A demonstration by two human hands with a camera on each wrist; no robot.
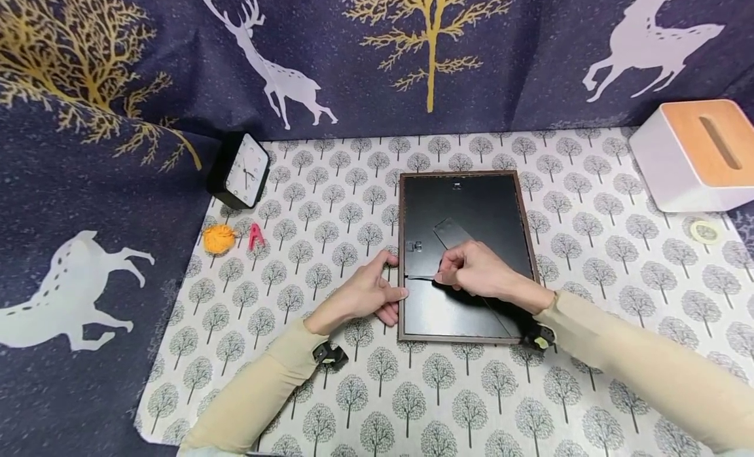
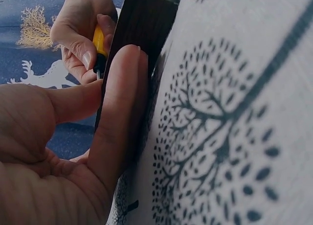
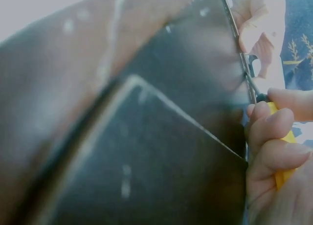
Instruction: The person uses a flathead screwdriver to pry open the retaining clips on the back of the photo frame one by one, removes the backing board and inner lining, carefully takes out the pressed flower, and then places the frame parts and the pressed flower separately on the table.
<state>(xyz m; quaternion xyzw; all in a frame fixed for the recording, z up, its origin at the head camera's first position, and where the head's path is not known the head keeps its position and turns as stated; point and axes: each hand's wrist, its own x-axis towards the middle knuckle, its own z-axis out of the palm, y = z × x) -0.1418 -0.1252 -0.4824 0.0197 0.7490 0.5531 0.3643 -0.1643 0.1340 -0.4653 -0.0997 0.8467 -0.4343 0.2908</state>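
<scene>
A picture frame [image 1: 471,323] lies face down, its black backing board [image 1: 465,205] upward and a long strut set slantwise on it. My left hand [image 1: 371,290] touches the frame's left edge, the thumb at its upper rim and a straight finger [image 2: 120,93] along its outer side. Over the board, my right hand [image 1: 474,267] grips a screwdriver [image 2: 99,41] with a yellow and black handle. The shaft points left to the frame's inner left edge; its tip is too small to make out. From above, the right hand hides the handle.
A black clock [image 1: 246,172], an orange bundle [image 1: 218,239] and a pink clip [image 1: 256,236] are at the left. On the right stand a tissue box [image 1: 677,162] with a wooden lid and, near it, a pale tape roll [image 1: 705,232]. Dark curtain fabric [image 1: 377,71] borders the tree-print tablecloth [image 1: 330,215].
</scene>
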